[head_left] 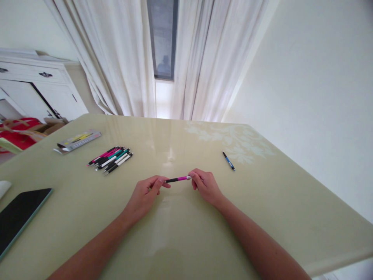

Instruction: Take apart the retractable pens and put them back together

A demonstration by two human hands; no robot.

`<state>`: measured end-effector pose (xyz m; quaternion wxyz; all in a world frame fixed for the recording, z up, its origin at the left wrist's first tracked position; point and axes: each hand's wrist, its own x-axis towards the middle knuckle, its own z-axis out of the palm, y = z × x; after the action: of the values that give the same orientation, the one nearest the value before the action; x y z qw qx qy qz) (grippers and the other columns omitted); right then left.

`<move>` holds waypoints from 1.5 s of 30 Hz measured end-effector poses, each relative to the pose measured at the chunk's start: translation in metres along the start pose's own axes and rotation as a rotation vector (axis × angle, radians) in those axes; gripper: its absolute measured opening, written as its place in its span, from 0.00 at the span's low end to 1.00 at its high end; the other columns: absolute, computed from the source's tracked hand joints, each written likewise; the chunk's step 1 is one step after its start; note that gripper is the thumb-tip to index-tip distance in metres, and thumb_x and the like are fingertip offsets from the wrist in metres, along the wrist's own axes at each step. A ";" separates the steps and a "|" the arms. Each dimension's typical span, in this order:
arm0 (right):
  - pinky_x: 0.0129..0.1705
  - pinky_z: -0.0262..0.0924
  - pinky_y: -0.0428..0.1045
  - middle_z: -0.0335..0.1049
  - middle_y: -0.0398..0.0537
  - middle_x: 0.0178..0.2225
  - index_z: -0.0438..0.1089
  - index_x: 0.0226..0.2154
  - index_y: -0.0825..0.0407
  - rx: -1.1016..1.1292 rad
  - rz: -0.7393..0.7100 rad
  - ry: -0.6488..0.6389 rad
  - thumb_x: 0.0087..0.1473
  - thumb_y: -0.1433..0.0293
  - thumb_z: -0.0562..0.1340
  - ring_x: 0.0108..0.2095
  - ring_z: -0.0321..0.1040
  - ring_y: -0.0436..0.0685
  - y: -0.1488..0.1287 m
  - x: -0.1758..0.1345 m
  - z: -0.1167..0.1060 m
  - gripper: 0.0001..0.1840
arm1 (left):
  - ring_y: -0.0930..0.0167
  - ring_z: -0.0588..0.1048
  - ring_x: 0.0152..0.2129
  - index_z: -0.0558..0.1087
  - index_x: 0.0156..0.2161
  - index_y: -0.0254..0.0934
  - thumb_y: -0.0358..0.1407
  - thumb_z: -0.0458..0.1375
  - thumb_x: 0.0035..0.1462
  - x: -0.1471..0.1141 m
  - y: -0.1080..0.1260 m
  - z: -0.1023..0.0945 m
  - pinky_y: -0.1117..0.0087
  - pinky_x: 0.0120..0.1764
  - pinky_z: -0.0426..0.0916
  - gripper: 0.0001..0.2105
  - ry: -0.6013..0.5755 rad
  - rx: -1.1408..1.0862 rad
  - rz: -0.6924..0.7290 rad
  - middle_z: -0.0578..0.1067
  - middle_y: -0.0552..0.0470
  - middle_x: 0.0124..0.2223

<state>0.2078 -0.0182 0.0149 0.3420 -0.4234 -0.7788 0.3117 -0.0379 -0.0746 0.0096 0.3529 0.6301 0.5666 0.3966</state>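
A slim pen (pixel 178 179) with a purple barrel and a black grip is held level above the table, between my two hands. My left hand (pixel 149 189) pinches its black end between thumb and fingers. At the other end, my right hand (pixel 205 184) is closed on the purple end, its fingertips partly hiding that tip. Off to the right lies a blue and black pen (pixel 229 161) by itself. To the left is a pile of pens (pixel 110 158) in pink, green, white and black, all lying roughly the same way.
An opened cardboard box (pixel 78 140) lies behind the pen pile. A dark-screened tablet (pixel 21 214) sits at the left edge, beside a white object (pixel 4 187) cut off by the frame. The pale green table (pixel 186 241) meets curtains at the back and a wall at right.
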 end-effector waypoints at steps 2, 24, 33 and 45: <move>0.30 0.53 0.44 0.67 0.39 0.19 0.69 0.26 0.51 0.001 -0.011 0.013 0.70 0.60 0.52 0.21 0.60 0.49 0.000 0.000 0.000 0.24 | 0.70 0.71 0.25 0.82 0.40 0.39 0.50 0.50 0.67 0.001 0.000 0.000 0.72 0.30 0.66 0.22 -0.034 -0.018 -0.020 0.82 0.51 0.35; 0.34 0.64 0.48 0.78 0.47 0.31 0.68 0.55 0.52 0.498 0.109 -0.096 0.63 0.56 0.62 0.28 0.68 0.52 -0.014 0.000 0.010 0.23 | 0.71 0.71 0.25 0.81 0.38 0.41 0.47 0.58 0.63 0.001 -0.003 0.002 0.73 0.29 0.61 0.14 -0.034 0.059 0.056 0.81 0.55 0.32; 0.33 0.64 0.48 0.76 0.45 0.31 0.64 0.53 0.50 0.605 0.163 -0.071 0.58 0.57 0.67 0.32 0.73 0.54 -0.013 0.001 0.009 0.25 | 0.70 0.73 0.27 0.82 0.39 0.41 0.50 0.60 0.61 -0.001 -0.001 0.003 0.73 0.30 0.64 0.15 -0.060 0.063 0.051 0.81 0.54 0.32; 0.32 0.64 0.47 0.77 0.45 0.32 0.70 0.45 0.51 0.787 0.169 -0.226 0.50 0.54 0.72 0.30 0.73 0.53 -0.017 0.003 0.010 0.25 | 0.66 0.77 0.29 0.82 0.41 0.41 0.54 0.59 0.59 0.001 -0.006 0.002 0.70 0.31 0.69 0.19 -0.009 0.110 0.052 0.83 0.51 0.35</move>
<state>0.1914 -0.0245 0.0232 0.3635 -0.2860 -0.5954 0.6570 -0.0387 -0.0727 0.0034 0.3099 0.6647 0.5696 0.3711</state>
